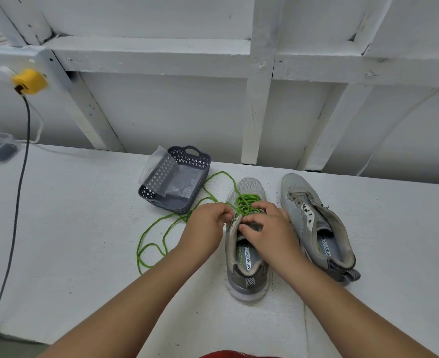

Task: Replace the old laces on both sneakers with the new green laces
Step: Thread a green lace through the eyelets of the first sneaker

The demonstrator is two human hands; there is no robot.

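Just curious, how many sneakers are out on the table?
2. One sneaker sits under both hands, partly laced in green; the other sneaker lies just right of it, unlaced. None seem hidden.

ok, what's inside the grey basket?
The basket holds only clear plastic packaging, one flap sticking up over its far-left rim. No lace shows inside; the green lace loops beside it. Anything under the plastic cannot be made out.

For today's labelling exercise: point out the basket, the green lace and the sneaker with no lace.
basket [151, 192]: head view, on its near left lattice wall.
green lace [150, 245]: head view, on the loose loop lying on the table.
sneaker with no lace [292, 186]: head view, on its grey toe.
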